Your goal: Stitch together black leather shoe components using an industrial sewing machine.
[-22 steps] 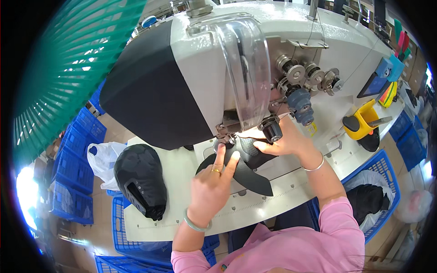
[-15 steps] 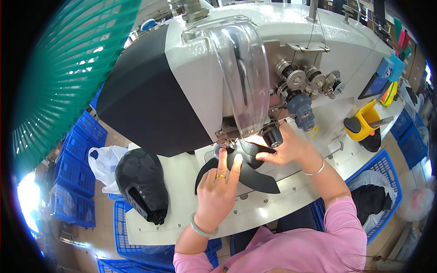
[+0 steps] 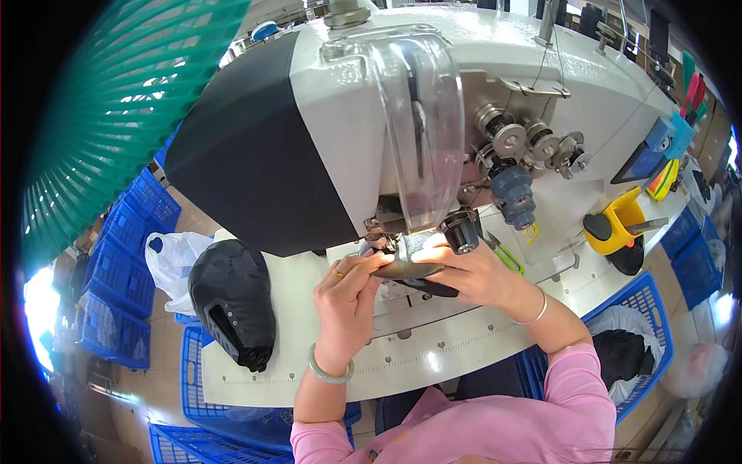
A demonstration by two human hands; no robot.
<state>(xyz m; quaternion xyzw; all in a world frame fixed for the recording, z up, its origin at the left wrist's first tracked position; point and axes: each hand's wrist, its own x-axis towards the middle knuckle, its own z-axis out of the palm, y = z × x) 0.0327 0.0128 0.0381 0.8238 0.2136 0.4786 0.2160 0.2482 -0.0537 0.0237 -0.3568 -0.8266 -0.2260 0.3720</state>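
Head view: left hand (image 3: 346,290) and right hand (image 3: 475,271) grip a dark piece (image 3: 410,270) at a sewing machine (image 3: 340,116)

The dark piece sits at the centre of the frame, below the machine's needle end, its curved edge toward the lower edge of the frame. The left hand is pinched on its left end, the right hand clamped on its right end; the hands are near each other, with the piece between them. Whether the fingertips touch the machine's metal parts, I cannot tell.

The left hand wears a gold ring (image 3: 337,272) and the left wrist a pale bangle (image 3: 332,370); a thin silver bangle (image 3: 535,311) circles the right wrist. Green-handled scissors (image 3: 510,259) lie just right of the right hand.

On the pale tabletop (image 3: 301,340), left of centre, rests a black cap (image 3: 236,301) beside a white plastic bag (image 3: 174,267). A yellow holder (image 3: 624,220) stands at the right. A blue basket (image 3: 657,301) at lower right holds black cloth (image 3: 622,354). A green fan guard (image 3: 116,100) fills the upper left.
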